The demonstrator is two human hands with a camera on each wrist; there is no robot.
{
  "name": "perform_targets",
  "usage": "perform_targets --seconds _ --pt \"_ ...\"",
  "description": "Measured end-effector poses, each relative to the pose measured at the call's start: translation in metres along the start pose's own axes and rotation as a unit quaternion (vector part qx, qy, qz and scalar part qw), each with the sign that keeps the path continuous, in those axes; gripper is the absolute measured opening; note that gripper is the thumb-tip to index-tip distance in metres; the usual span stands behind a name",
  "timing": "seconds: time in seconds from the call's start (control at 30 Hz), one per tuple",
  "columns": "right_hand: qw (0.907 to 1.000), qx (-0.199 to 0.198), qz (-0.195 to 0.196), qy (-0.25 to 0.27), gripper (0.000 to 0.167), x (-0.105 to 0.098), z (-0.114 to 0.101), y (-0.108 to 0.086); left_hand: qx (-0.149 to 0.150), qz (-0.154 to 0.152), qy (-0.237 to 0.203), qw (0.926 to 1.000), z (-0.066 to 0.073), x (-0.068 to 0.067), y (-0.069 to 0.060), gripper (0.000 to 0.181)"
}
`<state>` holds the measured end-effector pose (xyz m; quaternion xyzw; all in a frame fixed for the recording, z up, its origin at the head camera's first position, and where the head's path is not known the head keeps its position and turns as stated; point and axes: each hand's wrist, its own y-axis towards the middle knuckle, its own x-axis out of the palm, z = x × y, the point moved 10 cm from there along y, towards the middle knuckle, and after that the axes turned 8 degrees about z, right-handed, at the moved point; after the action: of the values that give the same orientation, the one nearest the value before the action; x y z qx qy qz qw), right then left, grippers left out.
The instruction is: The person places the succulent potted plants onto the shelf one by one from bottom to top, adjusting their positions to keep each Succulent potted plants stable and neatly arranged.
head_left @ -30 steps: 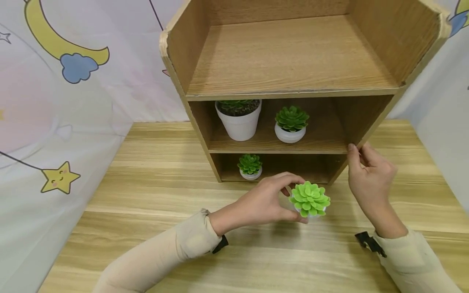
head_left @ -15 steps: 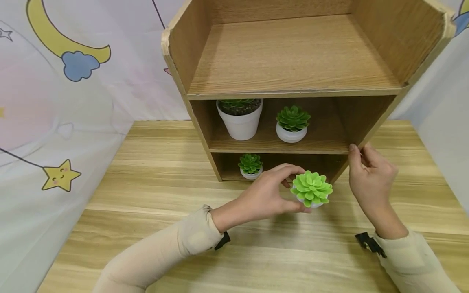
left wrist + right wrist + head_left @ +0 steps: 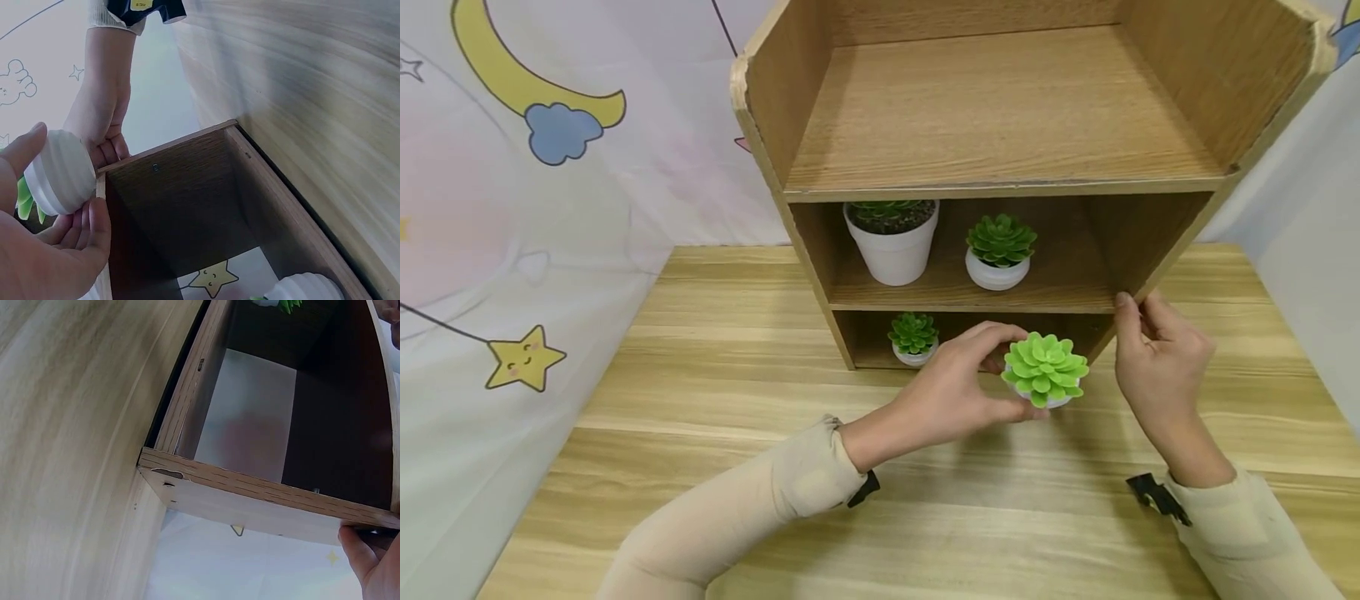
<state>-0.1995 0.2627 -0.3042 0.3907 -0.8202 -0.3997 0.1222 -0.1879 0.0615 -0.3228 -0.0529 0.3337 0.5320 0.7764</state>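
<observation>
My left hand [image 3: 955,392] holds a potted succulent [image 3: 1047,367] between thumb and fingers, in front of the shelf's lower compartment and above the table. Its leaves are bright green. The left wrist view shows its ribbed white pot [image 3: 61,172] between the fingers. My right hand [image 3: 1161,367] grips the right side panel of the wooden shelf [image 3: 1000,117], near the middle board, with its thumb on the front edge. In the right wrist view that hand [image 3: 378,565] shows only in part, at the lower right corner.
On the middle shelf stand a larger white pot [image 3: 892,250] at left and a small dark green succulent [image 3: 1000,250]. Another small succulent [image 3: 913,337] is in the lower compartment, at left. The shelf stands on a wood-grain table [image 3: 722,333], with printed cloth [image 3: 565,217] behind.
My left hand has moved the succulent up and slightly right, towards the shelf. The right hand keeps its grip on the side panel.
</observation>
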Motion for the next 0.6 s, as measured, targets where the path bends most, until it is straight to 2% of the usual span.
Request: perform_targets --seconds 0.13,0.3,0.6 --pt "1.0 0.001 -0.001 -0.004 0.016 -0.0006 0.0 0.0001 -0.003 0.014 0.002 0.9999 0.0028 -0.0038 0.0039 0.071" --pt "1.0 0.002 -0.003 -0.002 0.015 0.0001 -0.0008 0.0007 -0.003 0.017 -0.009 0.9998 0.0055 -0.0058 0.0077 0.071" --pt "1.0 0.0 -0.007 -0.004 0.014 0.0001 0.0045 -0.0022 0.001 0.027 -0.004 0.9996 0.0085 -0.0069 0.0108 0.071"
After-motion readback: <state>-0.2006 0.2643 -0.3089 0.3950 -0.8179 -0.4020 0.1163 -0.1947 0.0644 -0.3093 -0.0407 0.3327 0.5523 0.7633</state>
